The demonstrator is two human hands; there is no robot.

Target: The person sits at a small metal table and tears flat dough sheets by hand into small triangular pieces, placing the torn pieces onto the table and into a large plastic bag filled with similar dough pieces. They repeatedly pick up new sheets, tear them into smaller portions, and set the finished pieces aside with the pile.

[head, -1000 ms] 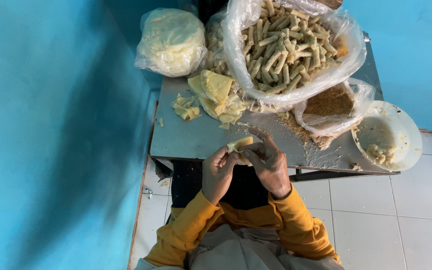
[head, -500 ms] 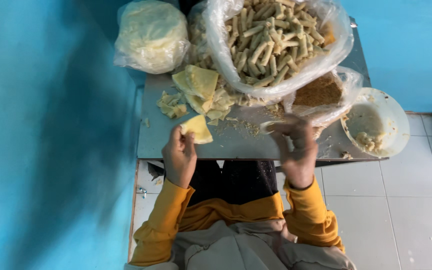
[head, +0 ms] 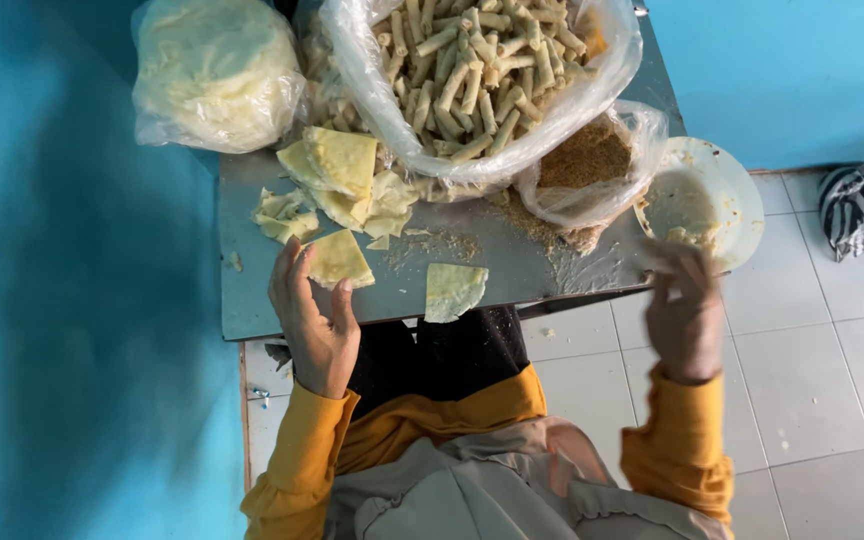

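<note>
Holding a yellow wrapper [head: 337, 260] flat near the table's [head: 252, 300] front left, left hand [head: 312, 315] grips its edge. A second wrapper [head: 452, 290] overhangs the front edge and may slide off. Right hand [head: 685, 310] blurred by the bowl [head: 737, 200]; grip unclear. Bags crowd the back; only the front strip is free.

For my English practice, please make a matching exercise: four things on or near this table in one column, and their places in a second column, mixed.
Things:
1. white bowl
2. bag of rolled sticks
3. bag of round sheets
4. single pale sheet

Places:
A. far left corner of the metal table
B. near edge, in the middle
C. right end, by the right hand
D. far middle, the open bag

Pairs: 1-C, 2-D, 3-A, 4-B
</note>
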